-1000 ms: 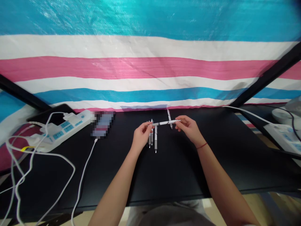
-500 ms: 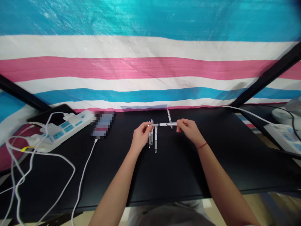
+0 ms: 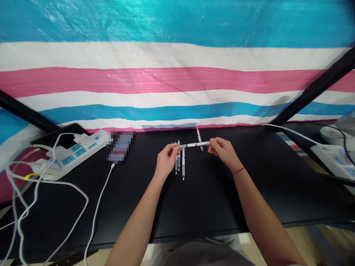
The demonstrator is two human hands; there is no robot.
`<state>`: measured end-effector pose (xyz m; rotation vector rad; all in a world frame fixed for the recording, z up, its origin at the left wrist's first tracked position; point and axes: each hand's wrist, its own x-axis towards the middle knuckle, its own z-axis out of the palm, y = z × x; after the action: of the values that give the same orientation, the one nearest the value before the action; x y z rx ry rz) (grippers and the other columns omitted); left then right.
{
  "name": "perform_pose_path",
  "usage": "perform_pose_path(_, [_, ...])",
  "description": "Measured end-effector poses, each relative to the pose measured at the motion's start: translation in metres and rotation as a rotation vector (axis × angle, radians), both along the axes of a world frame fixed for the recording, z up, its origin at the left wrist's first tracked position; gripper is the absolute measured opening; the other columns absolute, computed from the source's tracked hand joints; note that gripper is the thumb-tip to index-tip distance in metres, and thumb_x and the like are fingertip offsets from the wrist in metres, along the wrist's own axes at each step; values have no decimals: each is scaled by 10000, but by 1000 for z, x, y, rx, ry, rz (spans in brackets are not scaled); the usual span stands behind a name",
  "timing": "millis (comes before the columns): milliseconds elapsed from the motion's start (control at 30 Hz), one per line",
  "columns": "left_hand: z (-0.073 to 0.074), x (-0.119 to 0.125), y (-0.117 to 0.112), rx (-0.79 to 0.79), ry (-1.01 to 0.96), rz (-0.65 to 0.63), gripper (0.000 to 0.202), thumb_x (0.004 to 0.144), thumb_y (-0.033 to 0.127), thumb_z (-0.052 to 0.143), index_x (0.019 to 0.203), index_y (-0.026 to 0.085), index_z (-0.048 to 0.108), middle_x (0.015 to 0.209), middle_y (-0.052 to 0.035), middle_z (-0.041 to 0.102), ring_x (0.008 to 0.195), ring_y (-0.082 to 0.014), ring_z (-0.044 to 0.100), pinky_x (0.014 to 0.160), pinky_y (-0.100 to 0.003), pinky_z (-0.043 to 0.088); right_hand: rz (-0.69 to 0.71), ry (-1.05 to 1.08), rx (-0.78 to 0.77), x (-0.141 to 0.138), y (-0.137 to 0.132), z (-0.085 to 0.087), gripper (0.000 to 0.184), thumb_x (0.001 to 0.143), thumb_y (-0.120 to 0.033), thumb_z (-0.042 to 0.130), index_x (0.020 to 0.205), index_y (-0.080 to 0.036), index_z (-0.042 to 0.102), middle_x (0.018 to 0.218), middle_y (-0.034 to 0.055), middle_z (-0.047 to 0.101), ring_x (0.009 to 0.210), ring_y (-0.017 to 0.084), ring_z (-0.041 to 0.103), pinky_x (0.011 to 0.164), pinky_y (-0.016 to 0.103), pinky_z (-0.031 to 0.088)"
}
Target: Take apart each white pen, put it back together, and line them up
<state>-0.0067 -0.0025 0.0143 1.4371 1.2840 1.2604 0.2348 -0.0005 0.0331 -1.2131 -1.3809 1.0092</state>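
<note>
Between my two hands a white and grey pen (image 3: 194,145) is held nearly level above the black desk, its right end slightly higher. My left hand (image 3: 167,159) pinches the grey end, and my right hand (image 3: 222,149) pinches the white end. Below and beside my left fingers lie several similar pens (image 3: 179,162), partly covered by that hand. One pen (image 3: 183,168) lies a little apart from them, pointing toward me. Behind the held pen, another white pen (image 3: 199,136) lies toward the back of the desk.
On the left, a white power strip (image 3: 83,149) with plugs and tangled white cables (image 3: 83,192) lies beside a blurred-out phone (image 3: 121,147) on a charging cable. A second power strip (image 3: 337,159) is at the right. A striped sheet (image 3: 177,79) hangs behind the black desk (image 3: 205,207).
The right end of the held pen has risen slightly, with my right hand shifting a little up and right. My left hand stays nearly in place, and the pens on the desk have not moved.
</note>
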Motion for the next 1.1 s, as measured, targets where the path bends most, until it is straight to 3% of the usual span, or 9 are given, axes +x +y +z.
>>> perform_pose_path(133, [1, 0, 1, -9, -14, -3, 300, 831, 406, 597, 1012, 180, 674, 852, -65, 718, 761, -170, 659, 727, -285, 505, 58, 151, -2, 0, 0, 0, 333, 793, -479, 655, 975, -206, 599, 822, 51, 702, 588, 129, 571, 427, 221, 378])
perform_pose_path(300, [1, 0, 2, -19, -57, -2, 310, 815, 412, 617, 1008, 177, 677, 842, -62, 719, 751, -166, 655, 735, -287, 504, 32, 27, -8, 1, 0, -2, 362, 832, -518, 587, 729, -172, 610, 670, 44, 660, 526, 114, 537, 418, 222, 377])
perform_pose_path(467, [0, -1, 2, -32, -81, -2, 309, 809, 408, 625, 1004, 176, 680, 845, -67, 721, 756, -170, 660, 731, -288, 509, 29, 85, 0, 2, 0, -2, 339, 769, -472, 683, 959, -203, 601, 769, 27, 671, 550, 121, 551, 418, 221, 372])
perform_pose_path(533, [-1, -1, 2, -23, -71, -8, 303, 813, 405, 621, 1004, 178, 681, 842, -67, 721, 759, -171, 661, 740, -290, 510, 23, 24, 9, 1, 0, -1, 289, 798, -471, 651, 838, -187, 619, 690, 19, 646, 506, 107, 515, 427, 229, 370])
perform_pose_path(633, [-1, -1, 1, -15, -48, -14, 305, 819, 408, 615, 1015, 182, 677, 848, -67, 720, 765, -171, 660, 746, -292, 507, -21, -57, 38, 1, -1, 1, 362, 851, -488, 571, 670, -176, 601, 602, 20, 603, 505, 110, 511, 452, 242, 380])
perform_pose_path(800, [-1, -1, 2, -23, -52, -20, 324, 824, 418, 611, 1028, 175, 672, 855, -71, 720, 770, -169, 659, 754, -292, 507, -17, -1, 71, 1, -1, 0, 293, 801, -441, 654, 956, -195, 617, 743, 21, 640, 553, 124, 548, 457, 243, 388])
perform_pose_path(1000, [-3, -1, 1, -32, -62, -50, 336, 822, 429, 611, 1035, 176, 672, 845, -64, 718, 760, -162, 658, 753, -287, 506, -33, -122, 84, -2, -1, -1, 326, 894, -472, 509, 752, -188, 583, 637, 10, 581, 541, 118, 529, 482, 246, 398])
perform_pose_path(1100, [-3, -1, 2, -38, -75, -48, 347, 821, 433, 613, 1037, 166, 669, 848, -65, 716, 753, -156, 653, 751, -284, 507, -24, -38, 86, -4, -2, 0, 288, 881, -470, 537, 903, -190, 601, 671, 9, 608, 548, 121, 547, 461, 237, 397])
